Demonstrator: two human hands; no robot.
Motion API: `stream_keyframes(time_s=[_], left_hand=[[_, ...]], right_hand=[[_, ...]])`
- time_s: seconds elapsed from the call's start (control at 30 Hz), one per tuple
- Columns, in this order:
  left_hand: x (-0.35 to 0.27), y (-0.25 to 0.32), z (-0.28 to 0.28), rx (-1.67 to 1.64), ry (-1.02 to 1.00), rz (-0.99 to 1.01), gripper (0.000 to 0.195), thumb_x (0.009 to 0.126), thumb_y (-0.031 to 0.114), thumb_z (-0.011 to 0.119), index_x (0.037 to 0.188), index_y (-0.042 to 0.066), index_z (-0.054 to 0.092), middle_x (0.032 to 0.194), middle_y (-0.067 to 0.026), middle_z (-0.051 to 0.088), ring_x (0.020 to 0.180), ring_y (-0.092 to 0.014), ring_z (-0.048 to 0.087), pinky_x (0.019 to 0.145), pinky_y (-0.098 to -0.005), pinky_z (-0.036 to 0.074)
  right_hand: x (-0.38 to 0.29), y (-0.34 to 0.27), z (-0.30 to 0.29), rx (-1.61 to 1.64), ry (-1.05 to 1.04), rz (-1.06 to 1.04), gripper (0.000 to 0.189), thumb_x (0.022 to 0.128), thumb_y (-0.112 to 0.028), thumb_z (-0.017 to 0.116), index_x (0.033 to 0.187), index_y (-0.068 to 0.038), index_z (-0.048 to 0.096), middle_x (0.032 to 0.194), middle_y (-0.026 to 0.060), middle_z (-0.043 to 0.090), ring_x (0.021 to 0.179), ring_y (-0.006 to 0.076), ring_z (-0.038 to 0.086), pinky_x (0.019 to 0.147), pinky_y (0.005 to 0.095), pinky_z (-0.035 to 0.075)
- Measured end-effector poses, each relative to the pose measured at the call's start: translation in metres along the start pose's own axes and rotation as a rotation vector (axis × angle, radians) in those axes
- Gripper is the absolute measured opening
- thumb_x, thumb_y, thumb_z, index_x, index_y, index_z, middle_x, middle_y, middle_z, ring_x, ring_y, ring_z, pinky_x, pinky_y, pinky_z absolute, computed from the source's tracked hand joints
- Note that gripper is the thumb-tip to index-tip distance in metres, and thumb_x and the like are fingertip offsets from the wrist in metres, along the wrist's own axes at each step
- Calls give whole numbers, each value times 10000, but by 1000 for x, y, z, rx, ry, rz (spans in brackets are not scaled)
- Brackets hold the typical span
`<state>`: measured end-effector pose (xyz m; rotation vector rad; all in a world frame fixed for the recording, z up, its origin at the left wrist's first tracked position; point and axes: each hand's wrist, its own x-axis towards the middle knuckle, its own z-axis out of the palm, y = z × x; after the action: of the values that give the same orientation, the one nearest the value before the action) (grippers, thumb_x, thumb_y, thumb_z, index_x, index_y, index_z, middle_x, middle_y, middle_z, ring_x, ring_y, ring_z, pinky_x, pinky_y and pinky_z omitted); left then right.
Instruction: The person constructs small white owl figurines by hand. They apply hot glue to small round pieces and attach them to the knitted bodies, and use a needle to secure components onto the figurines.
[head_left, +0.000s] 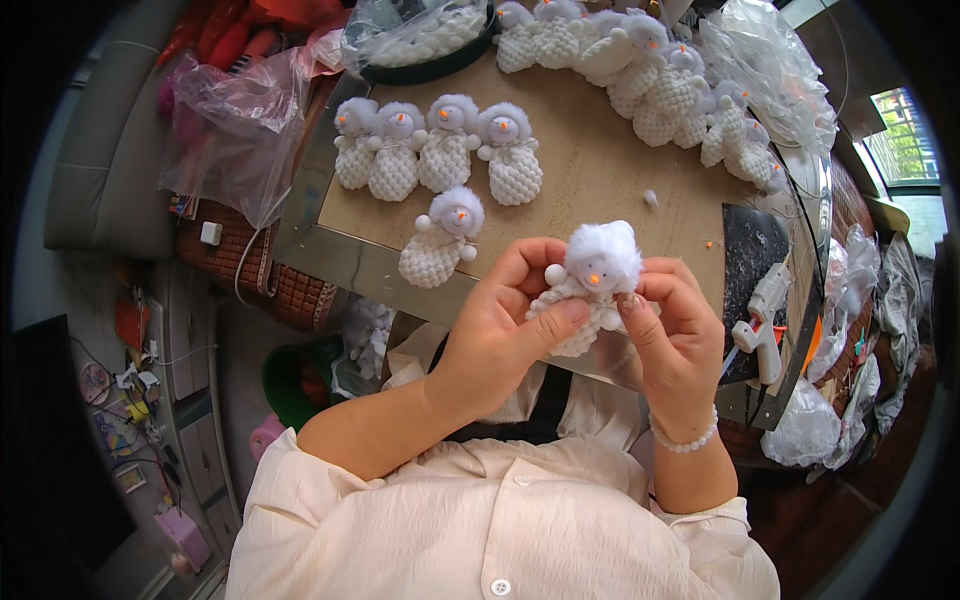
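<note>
Over the table's near edge, my left hand (510, 322) grips the body of a white knitted snowman doll (592, 277) with a fluffy hat and an orange nose. The fingers and thumb of my right hand (667, 322) pinch at the doll's side below its head; what exactly they pinch is too small to tell. Another snowman doll (439, 240) lies to the left of my hands. Several like it lie in a row behind, with one snowman doll (512, 154) at the row's right end. A small white tuft (650, 198) lies beyond my right hand.
A hot glue gun (765, 319) rests on a dark mat (750, 232) at the right, its cord by the edge. More snowman dolls (664, 97) are heaped at the back right, near clear plastic bags (780, 67). A dark round tray (427, 67) holds white pieces at the back.
</note>
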<state>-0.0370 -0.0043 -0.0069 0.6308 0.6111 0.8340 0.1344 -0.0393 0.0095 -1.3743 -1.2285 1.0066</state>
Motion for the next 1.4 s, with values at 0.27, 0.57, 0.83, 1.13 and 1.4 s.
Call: stream_keyframes(time_s=[0.27,0.57,0.83,1.13,1.4], left_hand=[[0,-6,-3,-300,-29,-39,374,906,-30,575,1247,34,433,1156,-69,572,1071,-134,570,918,-281,497],[3,-4,-8,11,53,96,470,941,115,580,1343,40,348,1306,-104,494,1208,-193,500,1008,-351,438],[-21,30,-31,107,265,372,435,906,14,599,1295,50,408,1192,-67,552,1082,-146,558,939,-289,459],[-17,47,-131,1306,892,530,413,844,71,672,1212,12,492,1092,-103,569,995,-232,574,830,-339,486],[-30,38,-85,1542,552,1083,255,812,11,623,1052,4,534,1081,-150,555,994,-306,525,879,-431,415]], right_hand=[[1,6,8,-125,13,-101,94,879,-61,628,914,26,635,942,98,605,850,168,575,765,254,442],[-3,8,3,-11,96,-16,371,1011,-268,437,974,45,632,997,94,606,900,151,539,807,274,405],[-3,5,12,-93,77,16,165,927,-123,579,944,28,644,955,97,606,811,143,556,725,251,438],[4,7,24,-282,-18,-103,95,850,-58,625,904,16,650,914,125,619,831,229,586,756,296,456],[64,-7,-17,-881,122,-500,139,771,-43,668,903,-15,634,936,137,603,884,321,566,802,388,448]])
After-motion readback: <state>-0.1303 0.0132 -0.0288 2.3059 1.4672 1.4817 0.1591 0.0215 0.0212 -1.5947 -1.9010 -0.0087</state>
